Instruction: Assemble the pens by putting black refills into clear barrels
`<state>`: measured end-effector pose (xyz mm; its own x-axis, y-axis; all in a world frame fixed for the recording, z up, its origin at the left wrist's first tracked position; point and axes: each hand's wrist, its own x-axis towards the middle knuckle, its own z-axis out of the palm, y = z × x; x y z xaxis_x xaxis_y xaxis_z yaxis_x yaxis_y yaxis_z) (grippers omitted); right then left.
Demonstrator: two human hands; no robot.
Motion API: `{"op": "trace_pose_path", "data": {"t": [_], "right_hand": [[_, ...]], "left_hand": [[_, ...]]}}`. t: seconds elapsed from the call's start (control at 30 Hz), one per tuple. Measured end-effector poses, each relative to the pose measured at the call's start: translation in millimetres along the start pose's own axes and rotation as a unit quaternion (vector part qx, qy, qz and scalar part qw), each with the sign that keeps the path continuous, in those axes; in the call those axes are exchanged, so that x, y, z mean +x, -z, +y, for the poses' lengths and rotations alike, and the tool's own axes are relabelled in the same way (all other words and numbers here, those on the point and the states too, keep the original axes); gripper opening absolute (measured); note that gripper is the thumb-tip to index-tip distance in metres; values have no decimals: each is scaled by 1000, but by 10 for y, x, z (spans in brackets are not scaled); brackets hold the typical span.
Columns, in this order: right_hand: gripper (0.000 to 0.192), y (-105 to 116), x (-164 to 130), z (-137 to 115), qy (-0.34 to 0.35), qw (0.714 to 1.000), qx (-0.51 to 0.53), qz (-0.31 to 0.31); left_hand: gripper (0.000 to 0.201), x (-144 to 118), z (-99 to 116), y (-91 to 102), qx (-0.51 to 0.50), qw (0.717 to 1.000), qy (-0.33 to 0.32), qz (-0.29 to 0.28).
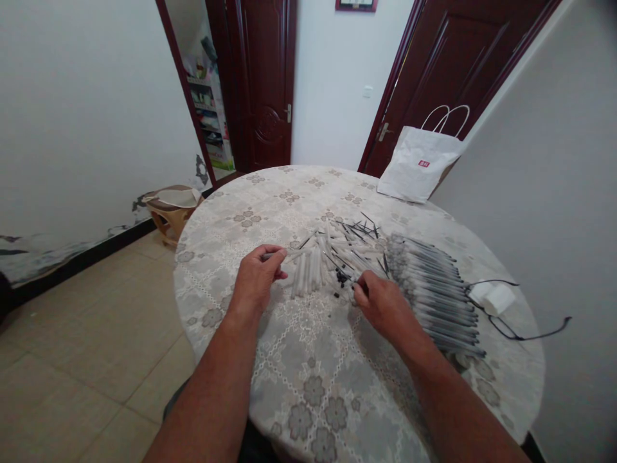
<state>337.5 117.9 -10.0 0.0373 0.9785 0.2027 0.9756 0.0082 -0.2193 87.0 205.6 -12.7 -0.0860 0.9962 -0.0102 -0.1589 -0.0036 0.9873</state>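
My left hand [258, 276] is closed, thumb against fingers, around a slim pen barrel whose dark end shows near the knuckles. Just right of it lies a row of translucent white pen barrels [308, 271]. My right hand [383, 302] is pinched at the edge of a small cluster of black plugs [341, 275]; whatever is between its fingertips is hidden. Behind both hands, more loose barrels [354, 254] lie jumbled with thin dark pen refills [359, 230]. To the right of my right hand, a neat stack of pens with dark ends [436, 289] lies side by side.
A patterned cloth covers the round table [313, 366]. Eyeglasses [511, 331] and a crumpled white tissue [496, 299] lie at the right. A white paper bag [417, 164] stands at the far right edge. A wooden stool [171, 215] is on the floor left.
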Motion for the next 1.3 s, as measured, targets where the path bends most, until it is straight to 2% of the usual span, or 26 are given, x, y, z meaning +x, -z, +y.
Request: {"op": "trace_pose_path", "data": {"t": [0.1, 0.23, 0.33, 0.43, 0.7, 0.83, 0.93, 1.07, 1.2, 1.3], "right_hand": [[13, 2, 17, 0, -1, 990, 124, 64], [20, -42, 26, 8, -13, 961, 238, 143], [24, -77, 25, 22, -51, 934, 323, 145], [26, -97, 23, 23, -78, 905, 398, 131], [24, -92, 17, -30, -90, 881, 447, 131], [25, -101, 20, -23, -95, 873, 457, 143], [25, -117, 23, -8, -92, 874, 452, 149], [23, -122, 28, -16, -90, 873, 452, 159], [20, -119, 23, -32, -83, 860, 472, 176], [18, -133, 2, -42, -65, 857, 481, 171]], "left_hand": [[36, 39, -20, 2, -172, 984, 40, -3], [35, 82, -40, 20, -262, 963, 53, 22], [28, 95, -53, 26, -287, 956, 55, 37], [22, 101, -66, 28, -306, 950, 50, 27], [28, 80, -56, 22, -272, 962, 31, 10], [27, 20, -24, -5, -130, 989, -56, 45], [27, -33, -8, -35, -53, 992, -100, 51], [34, -73, 16, -76, -130, 989, -66, -6], [44, -70, 40, -73, -242, 967, -36, -68], [37, -53, 26, -56, -271, 959, -19, -81]]}}
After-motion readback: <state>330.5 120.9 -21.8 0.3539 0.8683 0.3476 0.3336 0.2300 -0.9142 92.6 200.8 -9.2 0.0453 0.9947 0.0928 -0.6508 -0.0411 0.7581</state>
